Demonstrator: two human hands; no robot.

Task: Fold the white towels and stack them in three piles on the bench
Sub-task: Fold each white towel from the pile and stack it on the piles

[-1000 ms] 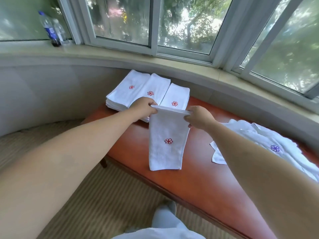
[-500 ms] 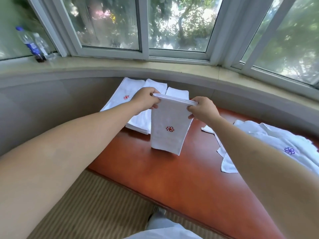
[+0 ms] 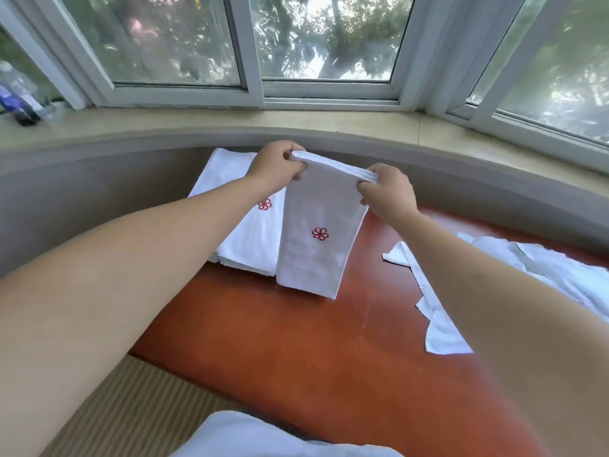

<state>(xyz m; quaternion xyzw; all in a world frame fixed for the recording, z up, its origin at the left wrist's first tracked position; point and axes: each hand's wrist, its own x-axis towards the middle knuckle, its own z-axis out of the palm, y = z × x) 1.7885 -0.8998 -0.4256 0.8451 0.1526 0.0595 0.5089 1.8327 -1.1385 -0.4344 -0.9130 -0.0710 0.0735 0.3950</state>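
A folded white towel (image 3: 316,239) with a red flower mark hangs above the red-brown bench (image 3: 296,351). My left hand (image 3: 275,164) pinches its upper left corner and my right hand (image 3: 385,191) pinches its upper right corner. The towel hangs over the right side of the folded stacks (image 3: 244,239), which lie at the bench's far left, and hides the rightmost pile. A red flower shows on the middle pile. My left arm covers part of the left pile. A heap of unfolded white towels (image 3: 527,272) lies on the bench at the right.
A curved grey wall and a beige window sill (image 3: 296,123) run behind the bench. Plastic bottles (image 3: 16,100) stand on the sill at far left. Striped carpet (image 3: 131,413) lies below the bench's front edge. White cloth (image 3: 263,437) shows at the bottom edge.
Both hands have carried the hanging towel away from me and to the left, from over the bench's middle to over the folded stacks. The camera has moved closer to the bench.
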